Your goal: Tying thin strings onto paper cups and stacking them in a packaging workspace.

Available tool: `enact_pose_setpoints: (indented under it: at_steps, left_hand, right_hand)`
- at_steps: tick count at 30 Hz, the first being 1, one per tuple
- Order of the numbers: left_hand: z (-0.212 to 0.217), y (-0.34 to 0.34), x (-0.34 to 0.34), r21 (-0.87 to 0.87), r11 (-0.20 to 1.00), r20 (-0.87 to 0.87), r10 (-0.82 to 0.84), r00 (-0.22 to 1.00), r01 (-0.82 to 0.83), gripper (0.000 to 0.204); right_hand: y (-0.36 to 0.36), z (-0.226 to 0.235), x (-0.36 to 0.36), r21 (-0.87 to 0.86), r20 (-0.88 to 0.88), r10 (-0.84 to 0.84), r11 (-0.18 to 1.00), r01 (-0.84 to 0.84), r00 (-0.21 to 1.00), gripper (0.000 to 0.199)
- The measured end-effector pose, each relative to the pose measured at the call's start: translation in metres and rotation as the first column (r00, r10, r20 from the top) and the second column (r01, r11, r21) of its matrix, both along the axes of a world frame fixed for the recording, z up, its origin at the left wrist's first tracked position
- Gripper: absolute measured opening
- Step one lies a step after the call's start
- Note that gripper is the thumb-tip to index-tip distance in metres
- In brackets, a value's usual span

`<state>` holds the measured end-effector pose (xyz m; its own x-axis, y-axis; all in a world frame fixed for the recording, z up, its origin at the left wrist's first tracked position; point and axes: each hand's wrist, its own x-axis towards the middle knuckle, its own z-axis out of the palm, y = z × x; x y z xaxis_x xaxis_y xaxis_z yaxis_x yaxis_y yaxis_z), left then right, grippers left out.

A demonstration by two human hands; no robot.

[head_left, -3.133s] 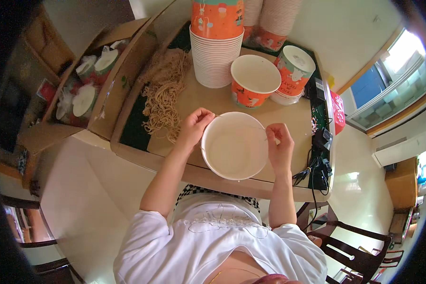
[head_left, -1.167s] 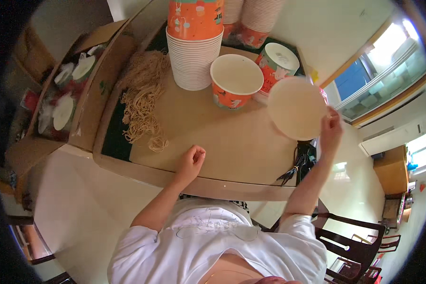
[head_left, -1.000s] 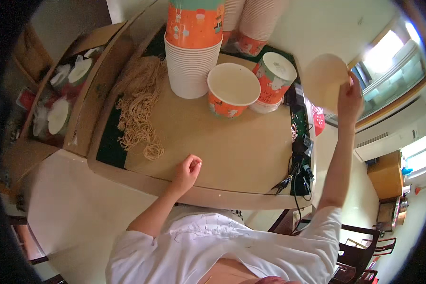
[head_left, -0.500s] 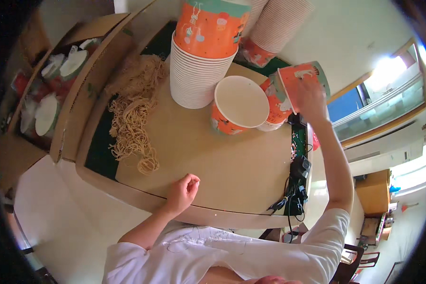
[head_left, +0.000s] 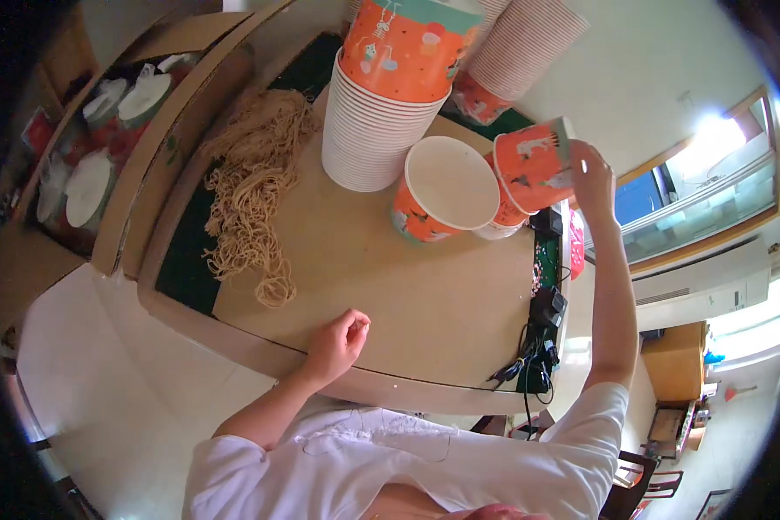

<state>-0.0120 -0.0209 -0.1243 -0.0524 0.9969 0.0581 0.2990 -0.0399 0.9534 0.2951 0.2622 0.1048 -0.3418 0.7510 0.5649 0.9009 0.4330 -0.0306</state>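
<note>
Seen from above, a person in a white top [head_left: 390, 459] works at a cardboard-covered bench [head_left: 390, 277]; clock directions run from mid-picture.

At 2 o'clock, the right hand [head_left: 594, 179] grips the held bucket [head_left: 536, 165], orange with a pale rim, near its base. This bucket is tilted, its mouth turned toward 8 o'clock, and it overlaps a half-hidden bucket [head_left: 506, 213] in the view; whether the two touch cannot be told. The fingers' far side is out of sight.

At 7 o'clock, over the bench's near edge, the left hand [head_left: 339, 344] is loosely curled, fingertips drawn in near the thumb; whether anything thin is pinched there cannot be told.

At 1 o'clock an open bucket [head_left: 451, 184] shows its cream inside. At 12 stands a tall stack [head_left: 381, 126] of nested buckets, the topmost orange and green. Tangled twine [head_left: 256, 186] lies at 10. Black cords [head_left: 536, 351] bunch at 4. Between 9 and 10, a carton [head_left: 160, 165] contains plastic-wrapped tubs [head_left: 87, 189].
</note>
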Motion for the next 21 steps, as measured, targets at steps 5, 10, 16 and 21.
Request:
enact_pose_setpoints:
  at_steps: [5, 10, 16, 21]
  left_hand:
    - [0.0, 0.003, -0.002, 0.039, 0.999, -0.041, 0.02, 0.999, -0.018, 0.007]
    - [0.008, 0.005, 0.001, 0.091, 0.994, -0.1, 0.067, 0.993, -0.058, 0.005]
    - [-0.017, -0.01, -0.006, 0.12, 0.991, 0.069, 0.053, 0.996, -0.061, 0.005]
    - [-0.011, -0.016, -0.016, 0.169, 0.982, 0.062, 0.072, 0.995, -0.082, 0.006]
  right_hand:
    - [-0.002, -0.018, -0.019, 0.038, 0.112, -0.097, 0.995, 0.093, 0.989, 0.027]
    - [0.019, -0.052, -0.03, 0.013, 0.583, -0.074, 0.997, 0.082, 0.809, 0.03]
    - [-0.045, -0.064, -0.101, -0.137, 0.134, 0.084, 0.988, -0.066, 0.987, 0.046]
    - [-0.118, -0.094, -0.098, -0.47, 0.244, 0.412, 0.842, -0.264, 0.878, 0.046]
